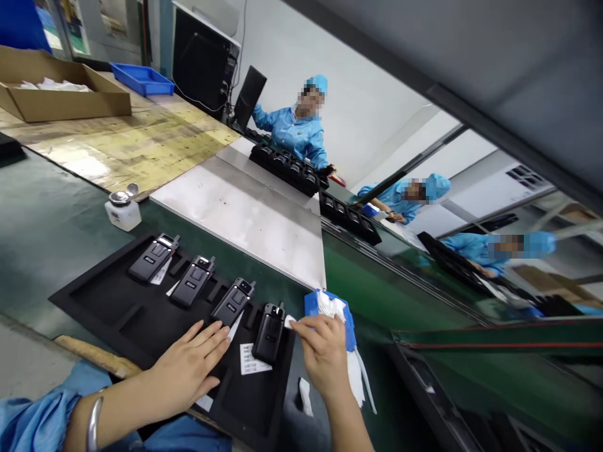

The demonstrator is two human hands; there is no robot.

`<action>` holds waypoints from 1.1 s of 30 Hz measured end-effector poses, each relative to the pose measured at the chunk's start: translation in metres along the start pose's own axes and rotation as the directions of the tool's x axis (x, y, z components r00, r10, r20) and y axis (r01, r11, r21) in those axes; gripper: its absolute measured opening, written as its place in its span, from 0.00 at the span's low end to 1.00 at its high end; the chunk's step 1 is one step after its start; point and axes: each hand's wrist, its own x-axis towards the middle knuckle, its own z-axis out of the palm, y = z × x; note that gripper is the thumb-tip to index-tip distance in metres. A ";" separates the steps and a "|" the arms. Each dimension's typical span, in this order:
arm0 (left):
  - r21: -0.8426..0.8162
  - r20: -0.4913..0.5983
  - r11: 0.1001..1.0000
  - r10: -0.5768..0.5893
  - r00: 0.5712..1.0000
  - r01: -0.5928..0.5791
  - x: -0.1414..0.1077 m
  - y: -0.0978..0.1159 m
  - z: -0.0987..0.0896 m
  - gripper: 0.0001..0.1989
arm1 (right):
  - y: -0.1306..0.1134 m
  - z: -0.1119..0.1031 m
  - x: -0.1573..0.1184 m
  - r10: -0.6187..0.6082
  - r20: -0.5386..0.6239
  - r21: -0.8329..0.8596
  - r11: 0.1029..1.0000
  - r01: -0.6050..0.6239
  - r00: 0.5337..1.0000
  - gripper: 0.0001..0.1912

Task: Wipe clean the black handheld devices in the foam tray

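Note:
A black foam tray (103, 298) holds several black handheld radios with stubby antennas, with printed labels beside or under them. My left hand (193, 367) lies flat over the tray's front part, fingers stretched out, its fingertips at the lower end of the third radio (233, 301). Between the thumb and fingers of my right hand (325, 355) is pinched a small white wipe (289, 321), close to the top right side of the rightmost radio (268, 336). A barcode label (253, 360) sticks out beneath that radio.
Behind my right hand stands a blue box (349, 326) with white wipes. A white dispenser bottle (123, 210), lid up, stands beyond the tray. A crumpled white scrap (305, 397) lies right of it. Several co-workers in blue sit along the line, near more black trays (282, 168).

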 end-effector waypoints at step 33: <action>-0.037 0.127 0.986 0.163 0.978 -0.160 0.050 0.051 0.028 0.38 | 0.015 0.027 0.035 -0.008 0.197 0.059 0.998 -0.003 0.980 0.18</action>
